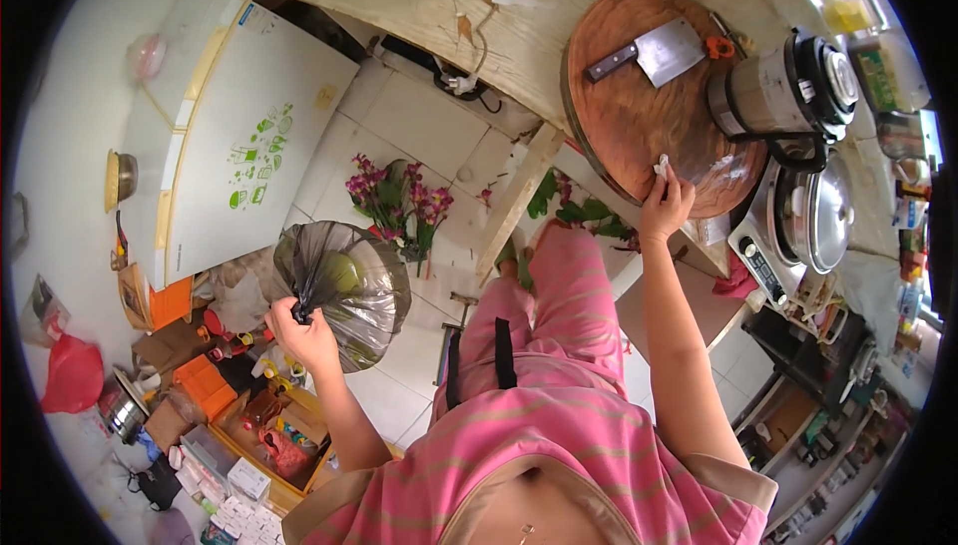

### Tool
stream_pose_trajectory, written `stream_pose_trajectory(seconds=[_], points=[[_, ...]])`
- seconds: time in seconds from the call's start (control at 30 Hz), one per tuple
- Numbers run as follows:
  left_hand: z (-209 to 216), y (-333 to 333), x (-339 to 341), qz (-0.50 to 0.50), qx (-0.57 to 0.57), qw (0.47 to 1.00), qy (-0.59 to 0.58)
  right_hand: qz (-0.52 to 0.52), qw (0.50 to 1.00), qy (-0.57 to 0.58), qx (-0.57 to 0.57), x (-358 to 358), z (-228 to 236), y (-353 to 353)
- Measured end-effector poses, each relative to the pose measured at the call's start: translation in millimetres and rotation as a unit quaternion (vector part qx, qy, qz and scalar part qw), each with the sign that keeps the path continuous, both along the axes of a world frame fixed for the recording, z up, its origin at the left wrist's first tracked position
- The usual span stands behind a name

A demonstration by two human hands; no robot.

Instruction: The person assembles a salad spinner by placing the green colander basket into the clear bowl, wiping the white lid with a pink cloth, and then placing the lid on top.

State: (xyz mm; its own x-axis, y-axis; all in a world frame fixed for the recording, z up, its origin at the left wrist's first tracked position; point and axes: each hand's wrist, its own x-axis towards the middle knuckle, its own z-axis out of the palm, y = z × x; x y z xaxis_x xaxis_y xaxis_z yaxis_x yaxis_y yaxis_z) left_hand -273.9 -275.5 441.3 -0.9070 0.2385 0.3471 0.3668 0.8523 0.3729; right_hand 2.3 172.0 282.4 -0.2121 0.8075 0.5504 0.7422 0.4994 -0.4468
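Note:
My left hand [303, 333] is closed round the gathered neck of a black, see-through plastic bag [369, 295]. Something pale green and round shows through the bag, which hangs over the floor. At the near edge of a round wooden chopping board [619, 136], my right hand [669, 204] pinches a small crumpled white tissue [661, 165]. On the board, beyond that hand, a cleaver [667, 52] lies flat with its dark handle to the left. A blender-like jug with a black lid [768, 93] is to the right of the cleaver, and an orange-handled tool [720, 47] lies between them.
A white fridge [249, 136] is at the left. Purple flowers [404, 201] are on the tiled floor in front. Right of the board, a lidded pan [818, 214] sits on a cooker [763, 266]. Boxes and an orange bin [205, 387] crowd the lower left.

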Motion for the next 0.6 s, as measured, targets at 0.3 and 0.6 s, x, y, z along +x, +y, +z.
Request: stream_pose_trajectory(seconds=[0.3,0.6], points=[[-23.4,24.3,2.5,-0.020,-0.035,0.997,-0.063,-0.006,0.998,-0.048,0.032,2.9,-6.1,-2.4],[-18.0,27.7,20.2,-0.027,0.008,0.997,-0.067,-0.012,0.998,-0.051,0.043,2.8,-8.8,2.8]])
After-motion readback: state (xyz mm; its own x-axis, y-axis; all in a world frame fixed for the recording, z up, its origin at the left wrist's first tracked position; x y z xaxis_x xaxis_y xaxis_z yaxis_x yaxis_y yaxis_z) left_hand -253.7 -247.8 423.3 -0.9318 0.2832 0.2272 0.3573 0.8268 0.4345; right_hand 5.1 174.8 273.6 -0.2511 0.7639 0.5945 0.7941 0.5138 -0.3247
